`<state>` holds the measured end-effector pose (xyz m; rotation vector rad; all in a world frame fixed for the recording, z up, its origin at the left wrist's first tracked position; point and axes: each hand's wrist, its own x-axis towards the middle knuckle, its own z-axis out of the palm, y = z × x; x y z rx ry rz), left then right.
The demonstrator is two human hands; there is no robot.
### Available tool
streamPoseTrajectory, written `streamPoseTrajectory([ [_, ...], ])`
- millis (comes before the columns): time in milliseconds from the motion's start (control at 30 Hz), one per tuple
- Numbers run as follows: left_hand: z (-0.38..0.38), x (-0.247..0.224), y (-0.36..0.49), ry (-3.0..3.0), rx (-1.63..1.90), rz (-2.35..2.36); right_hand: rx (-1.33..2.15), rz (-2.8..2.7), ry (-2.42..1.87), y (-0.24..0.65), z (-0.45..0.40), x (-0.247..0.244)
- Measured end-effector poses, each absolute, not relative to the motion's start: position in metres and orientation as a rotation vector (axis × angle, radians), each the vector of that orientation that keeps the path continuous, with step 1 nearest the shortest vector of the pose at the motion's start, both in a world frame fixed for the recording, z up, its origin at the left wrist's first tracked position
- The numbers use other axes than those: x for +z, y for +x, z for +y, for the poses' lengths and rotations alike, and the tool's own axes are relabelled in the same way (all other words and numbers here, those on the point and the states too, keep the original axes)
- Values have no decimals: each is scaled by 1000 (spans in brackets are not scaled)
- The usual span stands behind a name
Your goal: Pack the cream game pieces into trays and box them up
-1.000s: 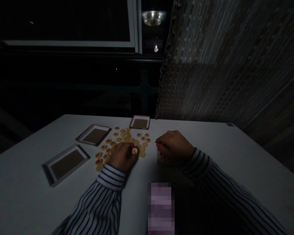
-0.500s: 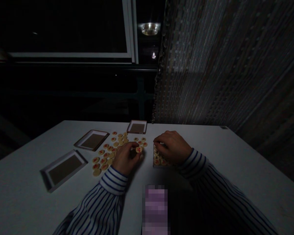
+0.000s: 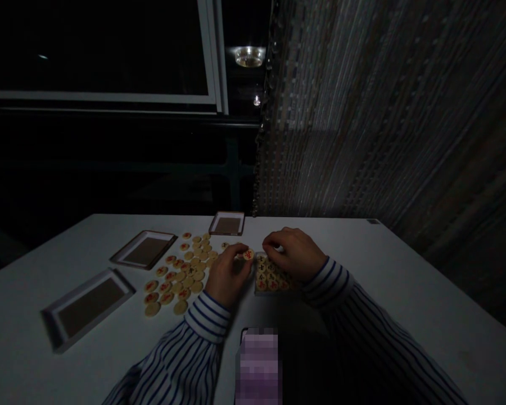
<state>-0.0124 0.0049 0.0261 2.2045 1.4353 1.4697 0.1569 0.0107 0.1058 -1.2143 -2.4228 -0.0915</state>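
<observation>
Pinched between thumb and fingers of my left hand (image 3: 227,275) is a round xiangqi piece (image 3: 248,255) with a red character facing up. It is held just left of a shallow box (image 3: 272,293), where red and black pieces (image 3: 273,285) lie in rows. My right hand (image 3: 297,254) hovers over the box's far right part and hides it. Its fingers are curled together, and whether something sits in them cannot be made out. Left of my left hand, many loose xiangqi pieces (image 3: 184,293) are spread, some face up, others blank side up.
Three shallow empty trays stand on the white table (image 3: 383,292): a near-left tray (image 3: 124,279), a brown-edged tray (image 3: 175,240) and a small far tray (image 3: 226,233). A pixelated purple object (image 3: 259,365) is at the near edge. A bead curtain (image 3: 320,140) hangs beyond.
My left hand has moved right with the red piece, closer to the box. My right hand stays over the box, where more pieces now show. The whole view has shifted slightly.
</observation>
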Motion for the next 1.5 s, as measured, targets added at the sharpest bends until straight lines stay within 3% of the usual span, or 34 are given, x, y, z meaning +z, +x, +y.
streamPoseTrajectory([
  [567,-8,11,-3,2244,1492,1499,449,-2469,-1230,149,22,82],
  [767,-9,10,-2,2081,1501,1445,418,-2460,-1214,149,23,83],
  [1133,-2,18,-3,1257,1471,1223,424,-2493,-1205,151,24,81],
  [1500,-2,13,-3,1055,1402,1118,445,-2520,-1199,149,24,80],
])
